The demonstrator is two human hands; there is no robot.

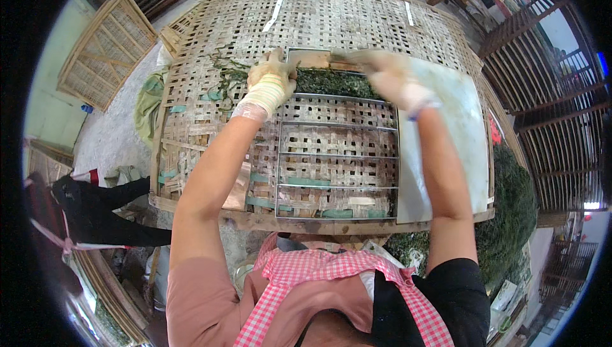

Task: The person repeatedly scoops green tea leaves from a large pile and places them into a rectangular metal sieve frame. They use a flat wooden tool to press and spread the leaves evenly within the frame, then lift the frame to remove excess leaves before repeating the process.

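Note:
My left hand (271, 79), in a pale knitted glove, rests at the far left end of a thin metal frame (338, 156) divided by crossbars. Beside its fingers, dark green seaweed-like strands (334, 82) fill a far slot of the frame. A light wooden strip (311, 57) lies just beyond them, against the frame's far edge. My right hand (387, 77), also gloved, is blurred by motion over the right end of that slot; whether it holds anything is unclear. Loose strands (232, 72) are strewn left of my left hand. The nearer slots show bare woven mat.
The frame lies on a large woven bamboo tray (205, 156) with a wooden rim. A pale smooth board (444, 151) lies right of the frame. A dark green heap (507, 208) stands at the right, slatted racks (564, 79) beyond. More woven panels (110, 50) lean at left.

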